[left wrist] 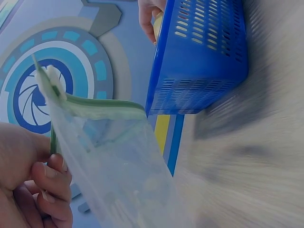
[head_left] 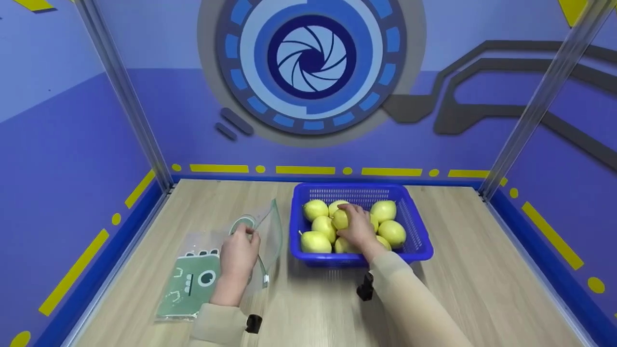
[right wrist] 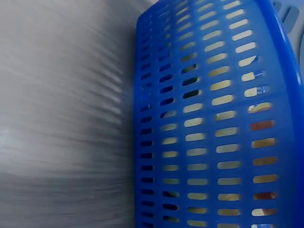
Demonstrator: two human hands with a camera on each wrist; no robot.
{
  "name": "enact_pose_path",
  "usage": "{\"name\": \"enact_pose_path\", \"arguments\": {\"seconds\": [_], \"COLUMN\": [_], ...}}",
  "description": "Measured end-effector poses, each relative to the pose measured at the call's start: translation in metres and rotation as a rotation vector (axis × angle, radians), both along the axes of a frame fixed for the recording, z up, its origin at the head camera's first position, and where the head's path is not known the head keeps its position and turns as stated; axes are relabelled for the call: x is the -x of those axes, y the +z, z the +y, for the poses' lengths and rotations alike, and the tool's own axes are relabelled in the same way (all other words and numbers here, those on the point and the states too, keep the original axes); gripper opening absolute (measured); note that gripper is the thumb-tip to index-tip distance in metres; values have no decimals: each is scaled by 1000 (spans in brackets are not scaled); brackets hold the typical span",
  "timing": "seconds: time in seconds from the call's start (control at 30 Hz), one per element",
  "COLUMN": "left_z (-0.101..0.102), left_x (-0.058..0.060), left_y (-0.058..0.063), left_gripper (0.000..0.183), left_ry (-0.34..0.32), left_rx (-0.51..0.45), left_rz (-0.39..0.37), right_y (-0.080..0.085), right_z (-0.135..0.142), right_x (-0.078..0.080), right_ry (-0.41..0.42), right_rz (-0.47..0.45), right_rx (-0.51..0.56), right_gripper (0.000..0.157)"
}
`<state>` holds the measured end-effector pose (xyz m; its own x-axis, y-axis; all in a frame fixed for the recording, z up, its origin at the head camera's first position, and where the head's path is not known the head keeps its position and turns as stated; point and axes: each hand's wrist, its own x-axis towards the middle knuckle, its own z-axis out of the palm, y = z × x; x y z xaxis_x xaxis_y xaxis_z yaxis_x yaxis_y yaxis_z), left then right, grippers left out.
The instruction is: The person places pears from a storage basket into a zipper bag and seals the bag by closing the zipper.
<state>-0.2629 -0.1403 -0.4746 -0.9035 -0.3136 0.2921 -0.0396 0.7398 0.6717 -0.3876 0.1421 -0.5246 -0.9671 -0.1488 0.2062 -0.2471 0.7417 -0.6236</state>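
My left hand (head_left: 239, 253) pinches the edge of a clear zip bag (left wrist: 123, 161) with a green zip strip. The bag's mouth gapes toward the basket, and its white slider shows at the near end of the strip. In the head view my right hand (head_left: 357, 226) reaches into a blue plastic basket (head_left: 295, 217) and grips a yellow-green pear-like fruit (head_left: 340, 219). Several more such fruits (head_left: 315, 242) lie around it in the basket. In the right wrist view the slotted basket wall (right wrist: 204, 123) hides the hand.
Left of the basket, the bag's green printed front with a cartoon face (head_left: 190, 284) lies over the wooden tabletop (head_left: 308, 308). Blue printed panels (head_left: 308, 154) stand behind and on both sides, joined by metal corner posts (head_left: 535, 106).
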Motion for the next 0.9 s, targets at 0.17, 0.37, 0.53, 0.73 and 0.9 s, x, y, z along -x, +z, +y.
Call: {"name": "enact_pose_path", "arguments": {"seconds": [0.17,0.37,0.53,0.73,0.9], "left_z": [0,1,1,1,1], "left_x": [-1,0,1,1,1], "left_y": [0,0,0,-1,0], "left_gripper": [17,16,16,16,17], "left_ry": [-4,2,5,10,12], "left_rx": [-6,-17,-19,3,8], "left_rz": [-11,-20,-24,-3,-14], "right_y": [-1,-1,0,2,7], "right_z": [0,-2,-3,-4,-9], "right_x": [0,0,-1,-2,-6], "right_ry": [-6,-24,-44,-56,-44], "right_rz": [18,4,25,42,44], "right_rx": [-14,36,123,225,290], "right_gripper": [66,67,67,68,67]}}
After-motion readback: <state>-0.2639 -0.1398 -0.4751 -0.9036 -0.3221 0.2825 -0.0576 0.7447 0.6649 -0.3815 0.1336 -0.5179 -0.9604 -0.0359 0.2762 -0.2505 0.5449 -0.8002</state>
